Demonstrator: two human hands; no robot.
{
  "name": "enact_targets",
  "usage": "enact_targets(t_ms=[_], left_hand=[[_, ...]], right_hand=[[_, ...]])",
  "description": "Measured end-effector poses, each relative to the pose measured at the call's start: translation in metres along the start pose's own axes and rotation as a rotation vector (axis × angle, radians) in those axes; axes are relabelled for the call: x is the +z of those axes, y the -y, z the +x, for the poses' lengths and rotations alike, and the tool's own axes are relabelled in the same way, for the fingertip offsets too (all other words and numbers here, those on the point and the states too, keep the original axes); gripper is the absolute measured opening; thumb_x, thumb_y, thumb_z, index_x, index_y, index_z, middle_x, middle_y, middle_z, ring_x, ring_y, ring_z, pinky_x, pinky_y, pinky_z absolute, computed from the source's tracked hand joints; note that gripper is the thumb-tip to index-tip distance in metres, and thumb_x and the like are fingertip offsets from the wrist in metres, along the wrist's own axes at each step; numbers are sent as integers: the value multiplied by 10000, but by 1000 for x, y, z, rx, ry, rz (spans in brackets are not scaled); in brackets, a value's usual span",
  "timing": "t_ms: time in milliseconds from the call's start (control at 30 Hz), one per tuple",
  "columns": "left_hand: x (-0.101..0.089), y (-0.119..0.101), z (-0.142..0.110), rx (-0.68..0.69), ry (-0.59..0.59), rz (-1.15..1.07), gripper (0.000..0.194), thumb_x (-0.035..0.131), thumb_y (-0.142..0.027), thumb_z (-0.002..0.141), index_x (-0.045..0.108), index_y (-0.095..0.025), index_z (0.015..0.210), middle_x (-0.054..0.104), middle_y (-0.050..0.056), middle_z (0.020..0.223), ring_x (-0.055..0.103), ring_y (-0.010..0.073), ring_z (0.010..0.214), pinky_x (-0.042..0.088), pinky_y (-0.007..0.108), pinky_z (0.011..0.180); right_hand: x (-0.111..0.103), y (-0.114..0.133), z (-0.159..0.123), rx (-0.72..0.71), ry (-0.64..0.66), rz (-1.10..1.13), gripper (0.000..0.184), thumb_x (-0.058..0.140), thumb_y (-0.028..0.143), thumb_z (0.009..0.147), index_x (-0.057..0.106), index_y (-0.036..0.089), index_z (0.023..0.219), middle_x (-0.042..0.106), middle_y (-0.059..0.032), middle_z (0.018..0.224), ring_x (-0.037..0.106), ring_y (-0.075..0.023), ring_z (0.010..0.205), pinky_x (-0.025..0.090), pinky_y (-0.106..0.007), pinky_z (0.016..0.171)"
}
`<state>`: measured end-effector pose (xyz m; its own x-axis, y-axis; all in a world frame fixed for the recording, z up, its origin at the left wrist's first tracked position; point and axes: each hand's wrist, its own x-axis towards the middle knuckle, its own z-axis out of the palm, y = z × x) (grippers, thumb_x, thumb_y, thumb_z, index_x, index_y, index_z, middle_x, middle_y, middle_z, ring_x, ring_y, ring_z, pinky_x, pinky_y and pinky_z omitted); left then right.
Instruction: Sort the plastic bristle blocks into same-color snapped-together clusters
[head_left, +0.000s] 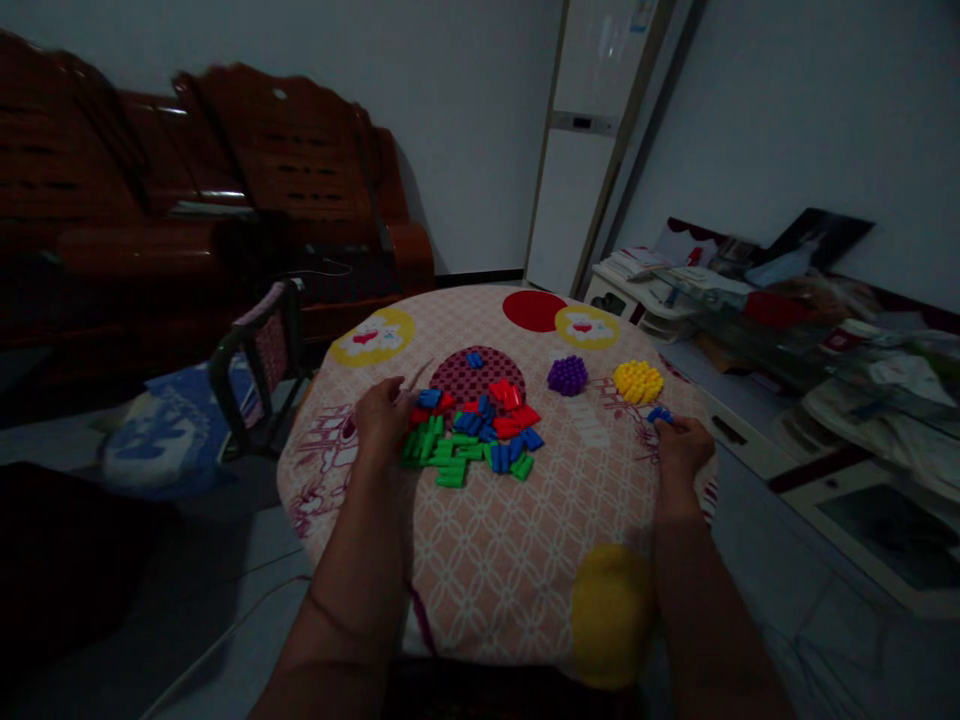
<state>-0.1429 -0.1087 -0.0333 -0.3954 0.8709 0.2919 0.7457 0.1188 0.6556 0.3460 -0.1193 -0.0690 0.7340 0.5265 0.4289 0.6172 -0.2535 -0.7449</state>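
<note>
On a round table, my left hand [382,415] is closed at the left edge of a loose spread of small plastic pieces. A thin pale strip shows beyond its fingertips; whether they grip it, I cannot tell. Blue pieces [430,398] lie close by that hand. Green pieces [450,470] fill the front of the spread, with red pieces [508,395] and more blue ones behind. At the right, my right hand [684,447] pinches a small blue plastic cluster [660,414]. Just behind it sits a yellow knobbly cluster [638,382], with a purple knobbly cluster [567,375] farther left.
A patterned tablecloth [495,570] covers the table. A chair [259,360] stands at its left, with wooden seats [292,170] behind. Along the right wall, a low cabinet [757,460] carries papers and bags. A tall white unit [577,180] stands at the back.
</note>
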Motion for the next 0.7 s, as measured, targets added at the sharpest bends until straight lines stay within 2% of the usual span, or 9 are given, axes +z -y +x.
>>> enact_targets(t_ms=[100,167,267,333,400,467,567,633,700], left_hand=[[10,-9,-3,69,139,48,414,650,-340,791,734,-168,1158,768,134,1096,705,307,1044,535,405,935],[15,-16,-5,82,174,85,394,674,-308,773,736,-184,1142,773,122,1057,714,298,1006,541,393,905],[15,-22,-7,102,136,76,386,701,-260,733,727,-202,1114,764,94,1012,715,275,952,550,379,867],[13,-26,-9,141,56,24,382,689,-226,722,716,-193,1101,749,82,980,706,263,942,550,381,878],[11,-35,-13,178,-24,-90,387,657,-221,744,697,-183,1128,737,73,972,702,243,919,557,379,878],[14,-51,-22,212,-27,-264,408,638,-245,776,671,-182,1177,735,69,1009,703,222,908,573,361,853],[28,-81,-45,293,167,-491,429,653,-267,784,654,-189,1206,740,64,1065,705,216,951,587,339,841],[42,-99,-63,353,349,-552,428,640,-230,790,657,-200,1217,747,55,1043,711,209,933,591,338,846],[54,-112,-79,420,467,-568,450,631,-190,796,655,-216,1244,751,49,1051,716,200,939,588,335,866]], right_hand=[[-1,4,-3,4,-3,17,185,734,313,635,707,173,752,728,-77,722,649,-247,712,500,-356,713],[-4,7,-7,19,-28,49,235,722,341,666,722,157,812,742,-96,780,659,-249,739,501,-352,719],[-11,12,-12,46,-64,82,263,629,359,759,728,151,885,750,-115,864,669,-248,798,498,-341,744],[-18,15,-15,61,-92,78,287,544,348,813,723,149,916,750,-126,913,667,-250,847,496,-342,784],[-24,22,-19,57,-122,78,314,486,336,842,713,142,942,746,-138,949,660,-250,880,493,-346,818],[-26,34,-27,9,-111,106,324,467,346,863,706,145,949,743,-138,960,654,-245,886,495,-348,836],[-23,62,-55,-175,86,233,316,480,384,897,713,172,922,743,-104,919,660,-231,860,506,-347,842],[-17,82,-80,-329,326,351,296,508,388,909,732,195,913,744,-81,898,669,-221,839,522,-335,814],[-12,99,-104,-471,521,448,269,536,365,920,753,219,981,752,-75,975,681,-216,909,531,-322,829]])
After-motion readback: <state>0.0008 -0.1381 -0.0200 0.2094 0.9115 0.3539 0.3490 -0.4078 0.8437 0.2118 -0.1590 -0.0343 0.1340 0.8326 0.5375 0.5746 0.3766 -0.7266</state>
